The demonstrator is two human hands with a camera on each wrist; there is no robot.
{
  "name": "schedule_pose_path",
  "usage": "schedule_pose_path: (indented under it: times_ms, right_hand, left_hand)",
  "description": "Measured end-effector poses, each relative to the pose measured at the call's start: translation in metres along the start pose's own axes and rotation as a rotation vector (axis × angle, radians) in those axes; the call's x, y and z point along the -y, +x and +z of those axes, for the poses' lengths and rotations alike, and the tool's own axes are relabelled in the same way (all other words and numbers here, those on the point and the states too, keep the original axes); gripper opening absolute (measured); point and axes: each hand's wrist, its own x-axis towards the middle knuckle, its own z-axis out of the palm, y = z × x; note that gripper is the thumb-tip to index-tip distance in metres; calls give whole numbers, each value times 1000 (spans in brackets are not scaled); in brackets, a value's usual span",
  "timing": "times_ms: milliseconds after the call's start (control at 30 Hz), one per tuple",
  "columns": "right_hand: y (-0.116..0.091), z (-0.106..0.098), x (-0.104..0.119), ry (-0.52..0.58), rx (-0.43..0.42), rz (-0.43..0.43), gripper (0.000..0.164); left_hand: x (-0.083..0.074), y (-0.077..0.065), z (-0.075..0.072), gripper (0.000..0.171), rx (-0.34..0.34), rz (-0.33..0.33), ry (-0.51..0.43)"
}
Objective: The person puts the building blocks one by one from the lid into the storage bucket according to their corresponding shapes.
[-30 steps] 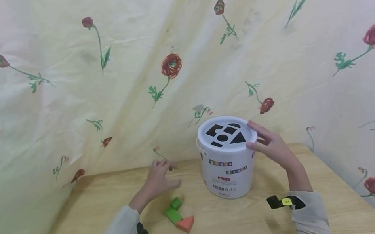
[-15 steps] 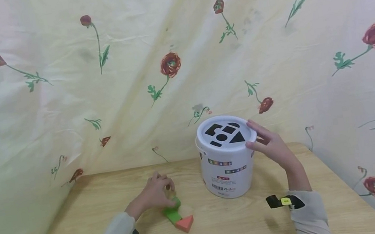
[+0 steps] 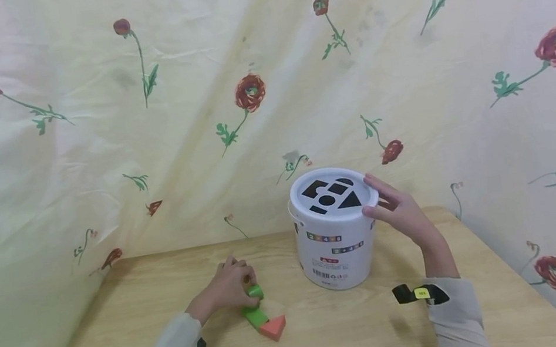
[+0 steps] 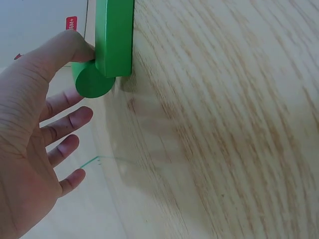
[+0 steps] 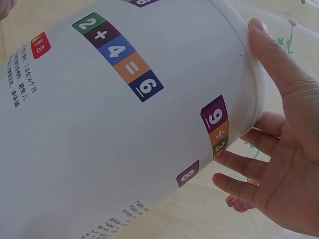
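My left hand (image 3: 228,284) pinches a small green cylinder block (image 4: 93,83) between thumb and forefinger, the other fingers spread apart behind it. Right beside the cylinder is a longer green rectangular block (image 4: 114,40). A red triangular block (image 3: 273,329) lies at that block's near end on the table. To the right stands a white bucket (image 3: 336,257), upright, with dark shaped holes in its lid (image 3: 333,189). My right hand (image 3: 405,216) holds the bucket by the right side of its rim, thumb at the front and fingers farther back.
The wooden table (image 3: 333,337) ends at the back against a flower-printed cloth (image 3: 185,121), which also hangs on both sides. A thin handle runs down the bucket's left side. Black camera straps sit on both wrists.
My left hand has come down and nearer to the green blocks, and its thumb and forefinger have closed on the cylinder. My right hand stays at the bucket's rim.
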Motion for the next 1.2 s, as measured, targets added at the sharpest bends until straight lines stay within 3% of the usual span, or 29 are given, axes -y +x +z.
schedule_pose_path:
  times_ms: [600,1200]
  right_hand:
    - [2,0,1,4,1,6,79]
    - [-1,0,2,34,5,10,78]
  left_hand:
    - [-1,9,4,24,-23,25,56]
    - [-9,11,0,26,-66,15,32]
